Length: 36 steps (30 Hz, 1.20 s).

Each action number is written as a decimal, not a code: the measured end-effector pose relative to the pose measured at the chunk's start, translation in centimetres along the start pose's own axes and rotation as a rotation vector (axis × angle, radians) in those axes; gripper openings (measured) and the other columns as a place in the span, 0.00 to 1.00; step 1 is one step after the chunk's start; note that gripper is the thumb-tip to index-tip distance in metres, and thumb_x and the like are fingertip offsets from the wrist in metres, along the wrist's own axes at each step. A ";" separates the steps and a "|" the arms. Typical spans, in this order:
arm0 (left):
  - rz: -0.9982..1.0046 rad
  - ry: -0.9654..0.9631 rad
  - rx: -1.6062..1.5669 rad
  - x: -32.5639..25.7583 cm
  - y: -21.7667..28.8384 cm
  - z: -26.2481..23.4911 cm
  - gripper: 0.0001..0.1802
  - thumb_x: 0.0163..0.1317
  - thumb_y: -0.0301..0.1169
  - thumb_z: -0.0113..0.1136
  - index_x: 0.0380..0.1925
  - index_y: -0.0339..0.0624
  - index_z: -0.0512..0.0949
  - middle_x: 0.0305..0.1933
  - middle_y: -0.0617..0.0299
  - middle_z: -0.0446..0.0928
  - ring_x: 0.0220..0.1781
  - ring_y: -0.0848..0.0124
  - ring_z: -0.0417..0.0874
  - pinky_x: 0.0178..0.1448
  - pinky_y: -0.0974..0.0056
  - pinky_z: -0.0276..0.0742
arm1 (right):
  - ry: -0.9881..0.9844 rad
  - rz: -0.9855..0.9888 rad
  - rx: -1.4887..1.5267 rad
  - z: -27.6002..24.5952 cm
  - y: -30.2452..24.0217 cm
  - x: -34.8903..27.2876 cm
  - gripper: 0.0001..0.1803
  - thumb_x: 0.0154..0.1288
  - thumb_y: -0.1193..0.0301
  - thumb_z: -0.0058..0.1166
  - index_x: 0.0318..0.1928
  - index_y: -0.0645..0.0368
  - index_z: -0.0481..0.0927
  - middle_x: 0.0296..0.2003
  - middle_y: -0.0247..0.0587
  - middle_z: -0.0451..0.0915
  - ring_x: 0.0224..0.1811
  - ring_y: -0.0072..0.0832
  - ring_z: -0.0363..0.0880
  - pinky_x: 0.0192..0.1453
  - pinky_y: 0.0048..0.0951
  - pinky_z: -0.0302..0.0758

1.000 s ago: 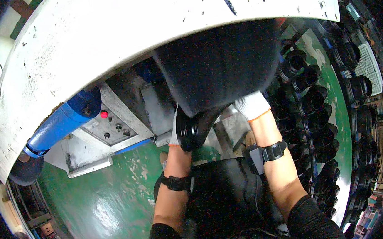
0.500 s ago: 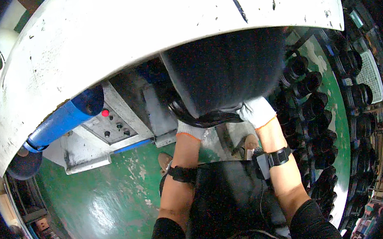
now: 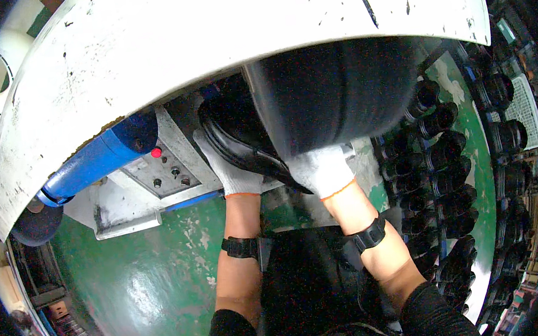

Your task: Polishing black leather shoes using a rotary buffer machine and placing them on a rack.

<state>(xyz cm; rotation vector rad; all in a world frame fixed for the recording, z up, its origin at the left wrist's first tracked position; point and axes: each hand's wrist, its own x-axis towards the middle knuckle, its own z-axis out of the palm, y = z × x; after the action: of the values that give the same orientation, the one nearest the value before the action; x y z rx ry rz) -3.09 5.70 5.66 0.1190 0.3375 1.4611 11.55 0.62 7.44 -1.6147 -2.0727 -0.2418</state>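
Below both hands, green floor (patchy).

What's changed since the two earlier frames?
The black shoe swung: one end now points up-left, beside the black drum's left edge. The left hand moved up-left with it; the right hand shifted left, to its lower-right end. No visible release. White hood, blue cylinder, red button: same arrangement; view shifted slightly.

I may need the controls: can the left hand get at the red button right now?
Probably, though the left hand is occupied holding the black shoe; the red button lies to its left, with nothing visibly blocking the way.
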 end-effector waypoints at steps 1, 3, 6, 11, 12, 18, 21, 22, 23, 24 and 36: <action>0.014 0.005 0.007 -0.2 -0.1 0.5 0.33 0.69 0.59 0.41 0.65 0.49 0.67 0.63 0.60 0.73 0.64 0.60 0.71 0.72 0.57 0.61 | 0.010 -0.001 0.012 0.3 -0.2 0.2 0.28 0.60 0.66 0.50 0.63 0.56 0.72 0.65 0.56 0.65 0.68 0.58 0.58 0.73 0.56 0.54; 0.018 0.054 0.090 -0.5 -1.3 1.5 0.34 0.69 0.60 0.41 0.65 0.50 0.67 0.63 0.60 0.72 0.64 0.59 0.71 0.72 0.56 0.62 | 0.034 0.012 -0.003 0.1 0.3 0.1 0.28 0.61 0.65 0.49 0.63 0.56 0.72 0.66 0.56 0.65 0.69 0.58 0.58 0.73 0.57 0.54; -0.055 0.161 0.188 -0.9 -2.7 3.0 0.35 0.69 0.61 0.39 0.65 0.51 0.66 0.64 0.60 0.71 0.64 0.56 0.71 0.69 0.52 0.67 | 0.046 0.073 -0.083 -1.7 1.8 0.4 0.25 0.67 0.63 0.46 0.62 0.60 0.73 0.64 0.56 0.68 0.67 0.52 0.63 0.72 0.49 0.60; -0.254 0.106 0.031 0.1 -6.7 -2.1 0.34 0.69 0.60 0.37 0.65 0.51 0.67 0.67 0.59 0.68 0.65 0.54 0.70 0.70 0.47 0.65 | 0.093 0.115 0.028 -5.1 3.7 1.5 0.23 0.67 0.64 0.44 0.59 0.59 0.75 0.57 0.52 0.73 0.61 0.46 0.68 0.71 0.47 0.62; -0.270 0.188 0.065 0.9 -9.1 -4.2 0.34 0.69 0.59 0.37 0.65 0.50 0.66 0.68 0.59 0.68 0.66 0.54 0.69 0.70 0.47 0.64 | 0.083 0.091 -0.004 -5.6 4.7 1.2 0.23 0.65 0.65 0.45 0.58 0.59 0.75 0.52 0.50 0.75 0.56 0.43 0.71 0.71 0.47 0.62; 0.050 -0.274 0.719 -0.8 -14.3 -1.5 0.29 0.70 0.50 0.40 0.61 0.43 0.69 0.64 0.54 0.71 0.64 0.55 0.71 0.69 0.52 0.66 | 0.108 0.037 -0.200 -5.7 10.6 -1.8 0.09 0.54 0.68 0.51 0.31 0.60 0.79 0.11 0.37 0.66 0.18 0.35 0.72 0.68 0.43 0.65; -0.493 -0.551 -0.497 -0.2 -17.0 -1.1 0.29 0.71 0.49 0.40 0.61 0.41 0.69 0.64 0.53 0.71 0.64 0.55 0.70 0.71 0.54 0.65 | -0.069 0.118 -0.421 -9.4 11.9 -1.9 0.11 0.59 0.68 0.48 0.38 0.56 0.80 0.33 0.38 0.77 0.37 0.29 0.78 0.67 0.43 0.67; -0.484 -0.549 -0.515 0.0 -16.4 -1.6 0.29 0.71 0.50 0.40 0.62 0.41 0.69 0.65 0.53 0.71 0.65 0.54 0.70 0.71 0.54 0.63 | -0.088 0.126 -0.385 -8.6 11.5 -1.7 0.11 0.59 0.68 0.49 0.40 0.55 0.81 0.36 0.38 0.79 0.40 0.29 0.79 0.67 0.44 0.67; -0.475 -0.547 -0.533 0.1 -15.8 -2.0 0.30 0.70 0.50 0.40 0.62 0.41 0.68 0.65 0.53 0.70 0.65 0.54 0.69 0.72 0.55 0.62 | -0.107 0.133 -0.351 -8.0 11.0 -1.5 0.12 0.59 0.68 0.49 0.41 0.54 0.81 0.39 0.38 0.82 0.43 0.29 0.80 0.66 0.45 0.67; -0.443 -0.475 -0.448 0.3 -15.1 -2.3 0.30 0.71 0.50 0.40 0.63 0.42 0.67 0.66 0.53 0.69 0.66 0.54 0.68 0.73 0.55 0.62 | -0.123 0.139 -0.317 -7.5 10.6 -1.1 0.13 0.59 0.68 0.49 0.43 0.54 0.82 0.42 0.38 0.84 0.46 0.29 0.82 0.66 0.46 0.68; -0.185 0.141 -0.052 -2.3 -8.6 -0.6 0.37 0.67 0.57 0.41 0.68 0.46 0.63 0.73 0.56 0.61 0.72 0.51 0.60 0.75 0.46 0.54 | 0.083 0.064 -0.176 -6.7 2.6 -0.7 0.14 0.54 0.72 0.49 0.39 0.59 0.84 0.36 0.53 0.82 0.42 0.44 0.77 0.71 0.63 0.54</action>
<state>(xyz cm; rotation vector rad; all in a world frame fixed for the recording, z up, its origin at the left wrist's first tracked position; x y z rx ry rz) 4.78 2.38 3.06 -0.0564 0.4144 1.2968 15.93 -2.15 12.43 -1.7394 -1.9804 -0.4722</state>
